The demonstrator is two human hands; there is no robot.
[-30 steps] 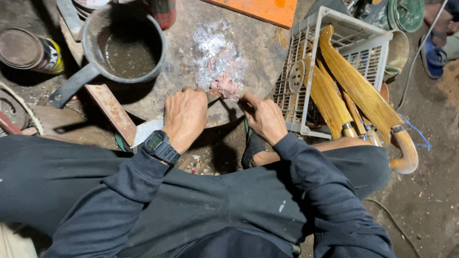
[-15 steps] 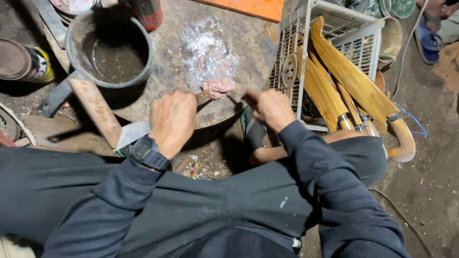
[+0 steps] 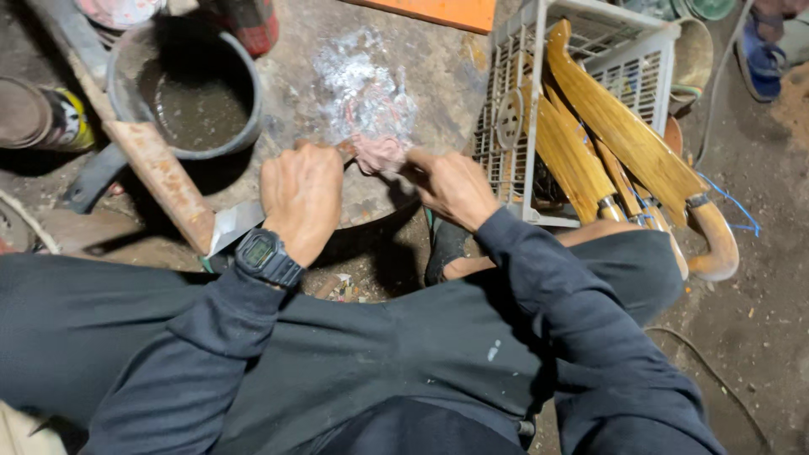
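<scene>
While both hands were closed at the near edge of the stone slab (image 3: pixel 278 101), they met over a small pinkish rag (image 3: pixel 379 153) lying between them. The left hand (image 3: pixel 302 195) was curled into a fist, knuckles up, a black watch (image 3: pixel 266 257) on its wrist; what it gripped was hidden under the fingers, though a flat blade (image 3: pixel 234 226) showed just behind the wrist. The right hand (image 3: pixel 455 187) was pinched shut, fingertips touching the rag's right side. Whether the left hand also touched the rag I could not tell.

The rag looked soft, light and limp, probably damp, so it would bunch rather than hold shape; a pinch at its edge or a full squeeze would serve best.

Beyond the rag a whitish, wet-looking smear (image 3: pixel 358 80) spread across the slab. To the left stood a dark bucket (image 3: pixel 122 93) of murky water, a rusty bar (image 3: pixel 160 177) leaning across it, and a can (image 3: pixel 38 114) near that. To the right a white crate (image 3: pixel 590 17) held several curved wooden pieces (image 3: pixel 619 126)
</scene>
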